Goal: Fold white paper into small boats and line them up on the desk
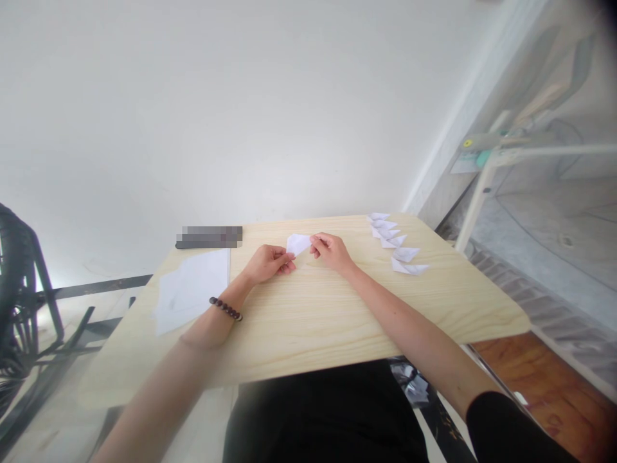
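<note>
Between my two hands is a small piece of folded white paper point(299, 244), held just over the middle of the wooden table. My left hand point(270, 262) pinches its lower left edge between thumb and fingers. On the other side, my right hand point(331, 251) grips the right corner with its fingertips. Part of the paper's edge is hidden behind the fingers. To the right, several folded white paper shapes point(393, 240) with pointed ends stand in a slanting row on the tabletop.
Loose white sheets point(193, 289) lie overlapping on the table's left side. Behind them, near the wall, rests a dark, long object point(209, 237), partly blurred out. The pale wooden table point(299, 334) meets a white wall. A white metal frame point(475, 206) stands beyond the right edge.
</note>
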